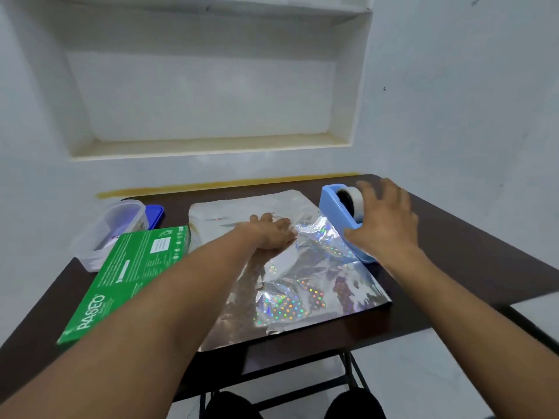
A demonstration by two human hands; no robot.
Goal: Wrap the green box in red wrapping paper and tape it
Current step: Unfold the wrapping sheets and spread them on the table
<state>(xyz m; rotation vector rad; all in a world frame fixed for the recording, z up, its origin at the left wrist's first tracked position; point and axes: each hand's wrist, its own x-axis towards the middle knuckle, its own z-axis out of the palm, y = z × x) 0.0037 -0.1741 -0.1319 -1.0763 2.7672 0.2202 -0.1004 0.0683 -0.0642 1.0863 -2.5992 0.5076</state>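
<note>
At the far left of the dark surface point(453, 252) stood a clear plastic container point(113, 229), with a blue lid point(155, 216) lying just behind it on its right. Nearer, and touching the container's near side, the green box point(127, 279) lay flat along the left edge, its white lettering facing up. No paper covered it.

To the right of the box a sheet of wrapping paper point(302, 285) was spread across the middle of the surface. It looked silvery and holographic with coloured dots, not red on the side that showed, and it was crinkled towards the near right. The left hand point(270, 234) rested palm down on the far part of the sheet, fingers straight and together, pressing the paper flat.

Further right, a light blue tape dispenser point(338, 213) with a white roll of tape point(352, 198) stood at the sheet's far right corner, its base touching the paper's edge. The right hand point(384, 222) was over the dispenser's right side, fingers spread and thumb reaching under towards the near end; the blur left it unclear whether it actually gripped it.
</note>
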